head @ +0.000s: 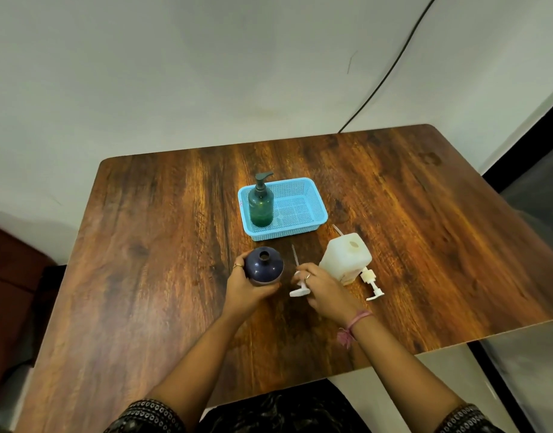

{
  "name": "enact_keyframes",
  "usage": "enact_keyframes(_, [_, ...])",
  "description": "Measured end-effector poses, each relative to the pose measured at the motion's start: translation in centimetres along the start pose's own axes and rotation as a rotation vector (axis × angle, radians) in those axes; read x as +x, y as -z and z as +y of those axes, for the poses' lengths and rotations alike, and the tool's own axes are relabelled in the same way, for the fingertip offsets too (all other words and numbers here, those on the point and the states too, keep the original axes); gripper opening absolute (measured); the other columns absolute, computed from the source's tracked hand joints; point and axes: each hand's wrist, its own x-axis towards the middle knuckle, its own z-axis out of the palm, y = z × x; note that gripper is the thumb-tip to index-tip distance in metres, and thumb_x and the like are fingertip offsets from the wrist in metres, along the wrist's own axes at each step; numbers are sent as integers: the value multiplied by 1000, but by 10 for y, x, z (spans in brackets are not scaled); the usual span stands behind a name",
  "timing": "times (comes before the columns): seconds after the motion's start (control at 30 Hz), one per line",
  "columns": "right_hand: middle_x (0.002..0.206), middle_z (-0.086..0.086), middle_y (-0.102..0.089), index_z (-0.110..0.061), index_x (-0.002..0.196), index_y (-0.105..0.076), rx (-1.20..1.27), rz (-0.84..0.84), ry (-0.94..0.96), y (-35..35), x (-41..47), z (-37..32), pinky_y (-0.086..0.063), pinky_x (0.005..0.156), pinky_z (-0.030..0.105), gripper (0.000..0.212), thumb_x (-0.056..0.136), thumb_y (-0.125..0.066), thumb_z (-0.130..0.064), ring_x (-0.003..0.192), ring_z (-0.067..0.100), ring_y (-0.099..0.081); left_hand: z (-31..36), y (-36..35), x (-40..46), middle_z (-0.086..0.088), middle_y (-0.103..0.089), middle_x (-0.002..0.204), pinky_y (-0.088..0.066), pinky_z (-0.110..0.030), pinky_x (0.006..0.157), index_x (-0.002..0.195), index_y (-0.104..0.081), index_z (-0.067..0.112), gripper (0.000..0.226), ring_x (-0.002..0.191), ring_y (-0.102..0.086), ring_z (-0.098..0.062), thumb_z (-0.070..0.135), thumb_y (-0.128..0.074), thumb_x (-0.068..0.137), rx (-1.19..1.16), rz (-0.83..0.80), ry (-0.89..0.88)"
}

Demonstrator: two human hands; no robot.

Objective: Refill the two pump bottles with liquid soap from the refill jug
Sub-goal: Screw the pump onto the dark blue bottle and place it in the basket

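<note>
The left hand (247,287) wraps the uncapped dark blue bottle (264,266), upright mid-tabletop (162,245). Just beside it, the right hand (323,290) pinches a white pump (298,281) against the wood — its tube pointing toward the far edge. The refill jug (345,256) touches that hand; another pump (372,284) lies beside it. The green bottle (261,203) stands in the blue basket's (312,210) left end. Left side and near edge lie open.

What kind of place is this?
Probably a plain indoor room set up as a work spot, not a bathroom or kitchen: a wood-grain table against a bare white wall, with a black cable running down the wall. No sink in view.
</note>
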Motion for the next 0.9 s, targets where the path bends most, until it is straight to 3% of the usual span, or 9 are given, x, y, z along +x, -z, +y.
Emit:
enact_keyframes(0.17, [107, -6, -57, -20, 101, -61, 202, 221, 14, 58, 10, -23, -39, 77, 12, 15, 88, -62, -11, 91, 7, -53, 26, 8, 9, 11, -56, 113, -51, -12, 76, 122, -45, 21, 77, 99, -60, -6, 3, -87, 59, -23, 14, -75])
enact_keyframes(0.3, [96, -4, -58, -14, 108, -61, 251, 362, 48, 110, 24, -37, -35, 70, 7, 20, 89, -65, -18, 81, 3, -52, 51, 15, 16, 8, -59, 111, -53, -17, 76, 122, -47, 16, 78, 96, -62, -4, 5, -89, 57, -37, 40, -130])
enact_keyframes(0.4, [95, 0, -61, -17, 113, -58, 316, 445, 83, 156, 33, -54, -45, 64, 15, 23, 91, -62, -25, 79, 9, -58, 75, 24, 23, 5, -60, 115, -54, -23, 82, 123, -47, 17, 78, 101, -62, -8, 11, -89, 57, -24, 19, -167])
enact_keyframes(0.53, [97, 6, -65, -17, 115, -53, 362, 549, 152, 215, 45, -77, -52, 70, 33, 25, 93, -59, -28, 82, 23, -63, 111, 32, 30, 5, -60, 116, -56, -25, 80, 123, -48, 17, 77, 101, -63, -10, 12, -89, 58, -33, 37, -214])
enact_keyframes(0.7, [99, 10, -66, -18, 112, -44, 412, 666, 239, 274, 60, -109, -52, 70, 26, 22, 95, -57, -26, 73, 14, -60, 156, 42, 41, 9, -60, 108, -54, -17, 75, 117, -49, 19, 72, 94, -62, -6, 12, -89, 58, -9, 117, -314])
enact_keyframes(0.9, [104, 8, -63, -18, 113, -42, 403, 715, 353, 325, 69, -152, -51, 72, 23, 20, 97, -53, -26, 73, 11, -59, 202, 59, 58, 2, -62, 108, -56, -27, 76, 117, -49, 18, 73, 94, -63, -13, 17, -89, 56, 1, 211, -371])
